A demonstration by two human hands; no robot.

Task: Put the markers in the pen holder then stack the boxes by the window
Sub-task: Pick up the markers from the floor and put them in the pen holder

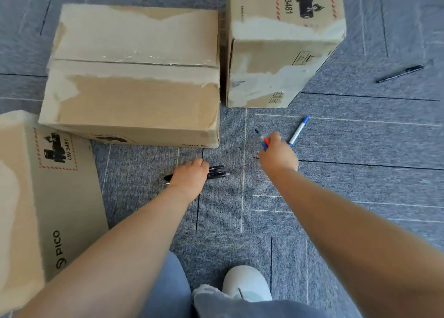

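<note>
A bundle of black markers [216, 171] is held low over the grey carpet [348, 188], in front of the large box [134, 77]. Its long axis lies almost level across the view, with one set of ends pointing right and the other showing left of the wrist. At least 2 barrels are seen; the exact count is hidden by the left hand [189, 176], which is curled over the bundle knuckles up, with the forearm stretched forward. A second clutch of coloured markers [264, 141] is clenched in the right hand [277, 154], with red and blue ends seen at the fingers and 1 dark tip pointing away and to the left; that arm is reached forward and further out than the left. Just right of that hand, 1 blue-capped marker [298, 131] lies on the carpet on a diagonal, cap pointing away and to the right. Well apart, at the far right, 1 lone black marker [400, 73] lies on a shallower diagonal. 3 cardboard boxes are counted: the large box at centre, an upright box [283, 41] just beside it on the right and marked "UN 3481", and a near box [60, 197] at the left edge, printed "PICO". 1 white shoe [245, 284] and blue trouser legs [168, 291] are seen at the bottom.
</note>
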